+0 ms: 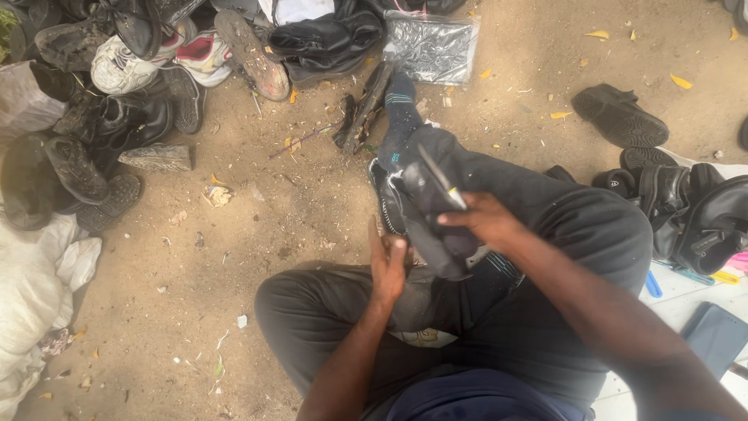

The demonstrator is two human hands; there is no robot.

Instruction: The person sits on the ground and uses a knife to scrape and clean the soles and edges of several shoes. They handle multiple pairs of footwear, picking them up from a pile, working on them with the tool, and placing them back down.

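I sit on sandy ground with my legs crossed in dark trousers. A black shoe [425,206] rests on my lap, upper side open. My left hand [387,269] presses flat against the shoe's near side, fingers together. My right hand [487,220] holds a thin dark tool with a pale tip [441,178] over the shoe. My foot in a dark sock [401,109] stretches out beyond the shoe.
A heap of worn shoes and boots [125,86] lies at the upper left, white sacks [35,288] at the left edge. Black shoes [678,203] sit at the right, one alone [619,115] farther out. A plastic bag [431,47] lies ahead.
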